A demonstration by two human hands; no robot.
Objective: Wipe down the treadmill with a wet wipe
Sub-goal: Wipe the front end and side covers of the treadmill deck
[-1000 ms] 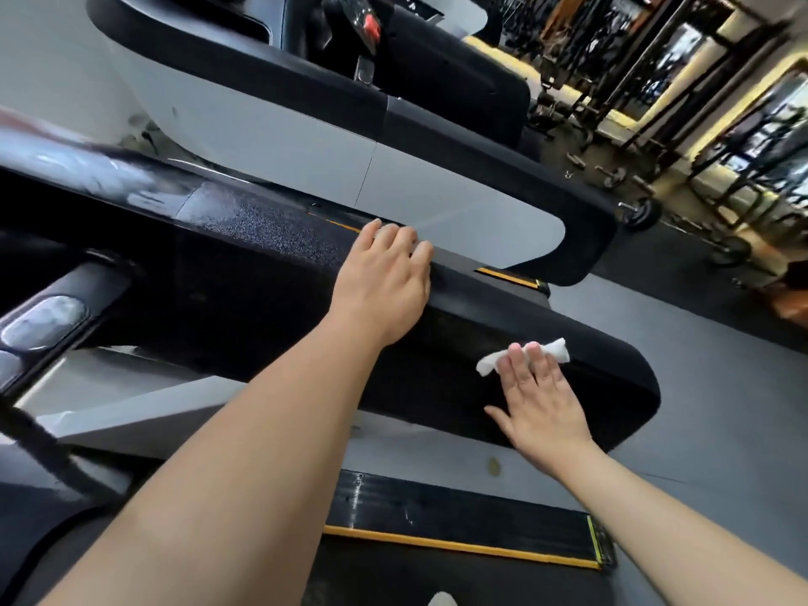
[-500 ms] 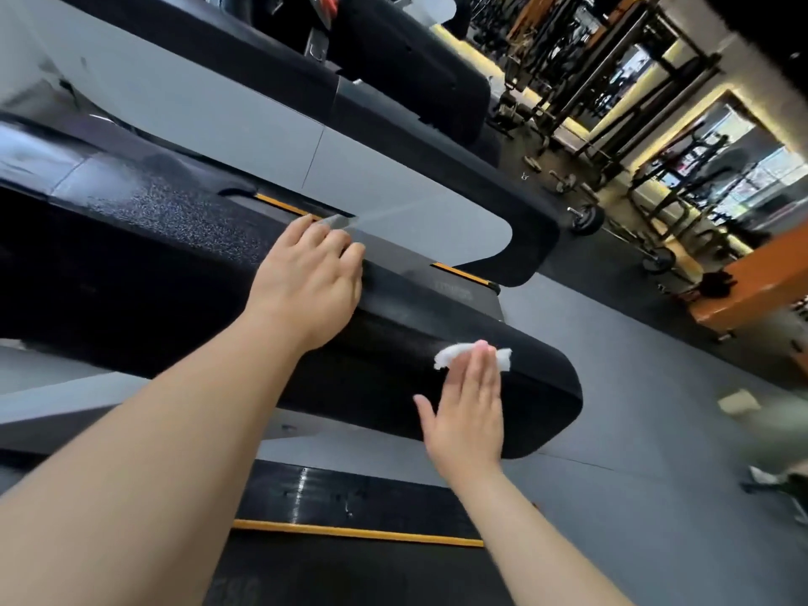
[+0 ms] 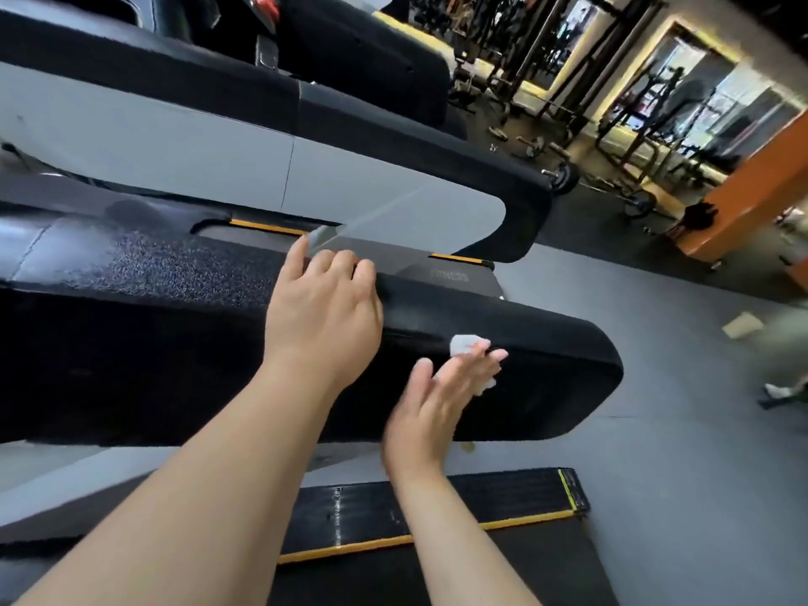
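The treadmill's side rail (image 3: 503,343) looks like matt black plastic, grainy on top; the wipe (image 3: 464,344) is thin white cloth.

You're standing in a gym. Treadmills (image 3: 262,159) sit side by side, and weight racks (image 3: 546,59) with barbells (image 3: 564,177) fill the far floor.

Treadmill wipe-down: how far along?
Done: can't tell; a sheen on the rail's top may be glare. In hand: right hand presses the wipe flat on the rail's side near its rounded end; left hand grips the top edge. Left: belt shows no wiping.
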